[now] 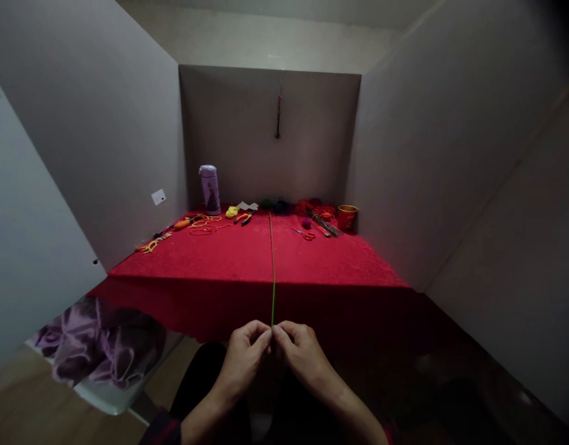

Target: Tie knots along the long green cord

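Observation:
A thin green cord [273,303] runs from my fingertips over the front edge of the red-covered table [210,259] toward its back. My left hand [248,353] pinches the near end of the cord between thumb and forefinger. Right beside it, my right hand [299,351] pinches the same end, thumb against thumb. Both hands are in front of the table, below the level of its top. The cord looks straight from hands to table edge, and its far end lies near the back. Whatever my other fingers curl around is hidden.
On the table stand a purple bottle [211,191] and a red cup [347,217]. Scissors [307,235], pliers [247,217], a yellow yarn bundle [232,212] and orange cord [210,230] lie about. Panels enclose three sides. A white stool [103,402] with purple cloth [112,346] is at left.

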`<action>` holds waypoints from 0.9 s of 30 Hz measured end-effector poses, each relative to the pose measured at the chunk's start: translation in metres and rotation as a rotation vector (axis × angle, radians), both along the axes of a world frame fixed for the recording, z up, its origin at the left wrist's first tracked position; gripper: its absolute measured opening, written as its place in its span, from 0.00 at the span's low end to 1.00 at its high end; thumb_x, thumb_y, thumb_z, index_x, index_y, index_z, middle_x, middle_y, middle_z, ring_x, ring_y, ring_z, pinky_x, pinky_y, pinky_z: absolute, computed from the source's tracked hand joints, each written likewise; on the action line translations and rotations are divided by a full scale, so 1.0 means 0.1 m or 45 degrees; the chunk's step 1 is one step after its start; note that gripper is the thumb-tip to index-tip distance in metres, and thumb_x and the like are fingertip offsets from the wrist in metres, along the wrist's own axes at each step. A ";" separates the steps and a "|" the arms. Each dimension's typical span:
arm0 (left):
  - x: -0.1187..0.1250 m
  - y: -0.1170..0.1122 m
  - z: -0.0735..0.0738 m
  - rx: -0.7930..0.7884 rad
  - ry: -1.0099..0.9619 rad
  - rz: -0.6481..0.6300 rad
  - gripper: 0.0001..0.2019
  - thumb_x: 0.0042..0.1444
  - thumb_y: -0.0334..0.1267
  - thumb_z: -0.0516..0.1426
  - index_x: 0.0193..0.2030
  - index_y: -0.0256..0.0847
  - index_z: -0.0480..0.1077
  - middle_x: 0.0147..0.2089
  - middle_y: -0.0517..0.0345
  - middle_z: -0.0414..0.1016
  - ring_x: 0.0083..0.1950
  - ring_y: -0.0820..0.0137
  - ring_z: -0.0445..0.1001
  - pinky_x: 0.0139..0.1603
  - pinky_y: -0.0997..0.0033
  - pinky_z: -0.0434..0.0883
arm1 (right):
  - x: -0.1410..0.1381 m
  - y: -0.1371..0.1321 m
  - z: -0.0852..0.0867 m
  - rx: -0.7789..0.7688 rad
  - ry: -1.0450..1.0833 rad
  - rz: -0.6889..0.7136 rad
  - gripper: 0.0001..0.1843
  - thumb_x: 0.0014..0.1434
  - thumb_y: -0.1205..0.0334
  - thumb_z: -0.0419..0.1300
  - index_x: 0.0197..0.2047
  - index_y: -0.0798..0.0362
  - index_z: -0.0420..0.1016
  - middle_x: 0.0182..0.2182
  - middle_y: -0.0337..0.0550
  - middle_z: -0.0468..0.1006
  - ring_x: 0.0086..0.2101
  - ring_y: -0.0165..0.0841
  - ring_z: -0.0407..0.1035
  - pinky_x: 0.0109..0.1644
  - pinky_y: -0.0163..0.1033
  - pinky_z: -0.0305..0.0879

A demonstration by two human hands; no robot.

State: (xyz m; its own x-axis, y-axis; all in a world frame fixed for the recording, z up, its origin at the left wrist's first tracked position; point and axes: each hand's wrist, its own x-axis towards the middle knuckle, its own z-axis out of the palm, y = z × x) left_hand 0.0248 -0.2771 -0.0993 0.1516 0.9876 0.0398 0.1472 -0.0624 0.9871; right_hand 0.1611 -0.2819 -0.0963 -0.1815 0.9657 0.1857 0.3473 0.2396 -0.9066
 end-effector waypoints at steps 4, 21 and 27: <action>-0.04 -0.05 -0.04 0.295 0.342 0.021 0.11 0.59 0.39 0.50 0.32 0.38 0.70 0.30 0.57 0.72 0.32 0.71 0.70 0.34 0.74 0.65 | 0.02 0.06 -0.02 0.048 -0.122 -0.095 0.18 0.59 0.57 0.52 0.21 0.56 0.70 0.19 0.38 0.69 0.23 0.27 0.60 0.26 0.31 0.52; 0.00 -0.22 -0.12 0.805 0.597 0.128 0.10 0.61 0.35 0.48 0.33 0.39 0.68 0.31 0.56 0.70 0.33 0.72 0.71 0.35 0.74 0.65 | 0.03 0.09 -0.21 -0.437 0.460 -0.044 0.09 0.46 0.59 0.59 0.23 0.56 0.66 0.16 0.34 0.64 0.18 0.24 0.54 0.21 0.30 0.49; 0.02 -0.03 0.06 0.296 0.328 -0.092 0.12 0.58 0.37 0.49 0.40 0.39 0.73 0.36 0.55 0.76 0.39 0.68 0.73 0.40 0.74 0.67 | 0.06 0.09 -0.20 -0.300 0.374 -0.034 0.10 0.48 0.60 0.58 0.21 0.56 0.65 0.17 0.35 0.63 0.20 0.24 0.55 0.23 0.30 0.51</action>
State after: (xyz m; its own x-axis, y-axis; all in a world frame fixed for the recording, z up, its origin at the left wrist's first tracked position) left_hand 0.0272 -0.2806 -0.0932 0.2548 0.9431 0.2136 0.3768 -0.3003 0.8763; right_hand 0.1671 -0.2731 -0.1167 -0.1278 0.9918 -0.0014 0.0676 0.0073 -0.9977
